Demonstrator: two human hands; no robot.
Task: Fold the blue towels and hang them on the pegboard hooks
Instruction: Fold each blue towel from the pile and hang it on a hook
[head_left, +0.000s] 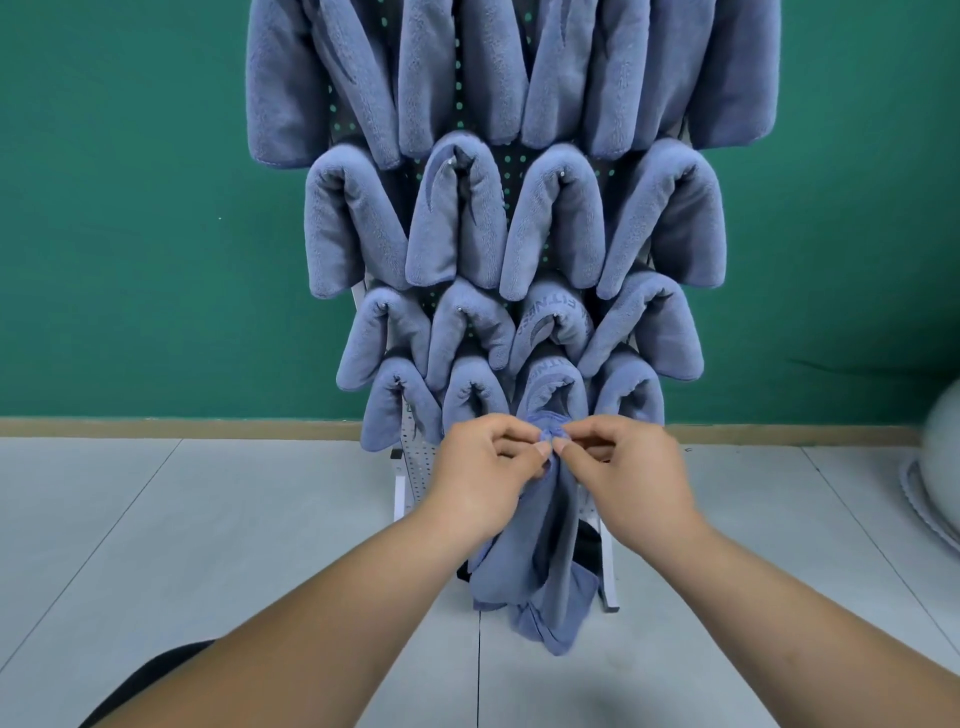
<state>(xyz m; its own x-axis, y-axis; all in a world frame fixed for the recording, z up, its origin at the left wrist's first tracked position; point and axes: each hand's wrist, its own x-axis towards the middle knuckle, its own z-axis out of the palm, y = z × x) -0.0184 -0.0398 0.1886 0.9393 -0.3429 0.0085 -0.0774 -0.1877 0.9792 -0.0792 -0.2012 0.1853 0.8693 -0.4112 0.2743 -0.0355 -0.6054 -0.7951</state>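
Both hands up front at the pegboard's lower edge: L hand (480, 475) and R hand (631, 467) each pinch the bunched top of one blue towel (545, 571) w/ thumb and fingertips, nearly touching each other. The rest of that towel hangs loose and crumpled below them, in front of the pegboard (418, 467) base, its lowest corner near the floor (208, 519).

Progress, as I judge it: mostly done. The hung towels (452, 218) fill the board in several rows, top edge down to just above the hands, each draped over a hook (562, 174). The towel in hand looks gathered rather than neatly folded and isn't seated on a hook yet. Can't see a free hook behind the hands, nor any more towels waiting. Left to do: get this one on a low peg, approx. bottom-centre.
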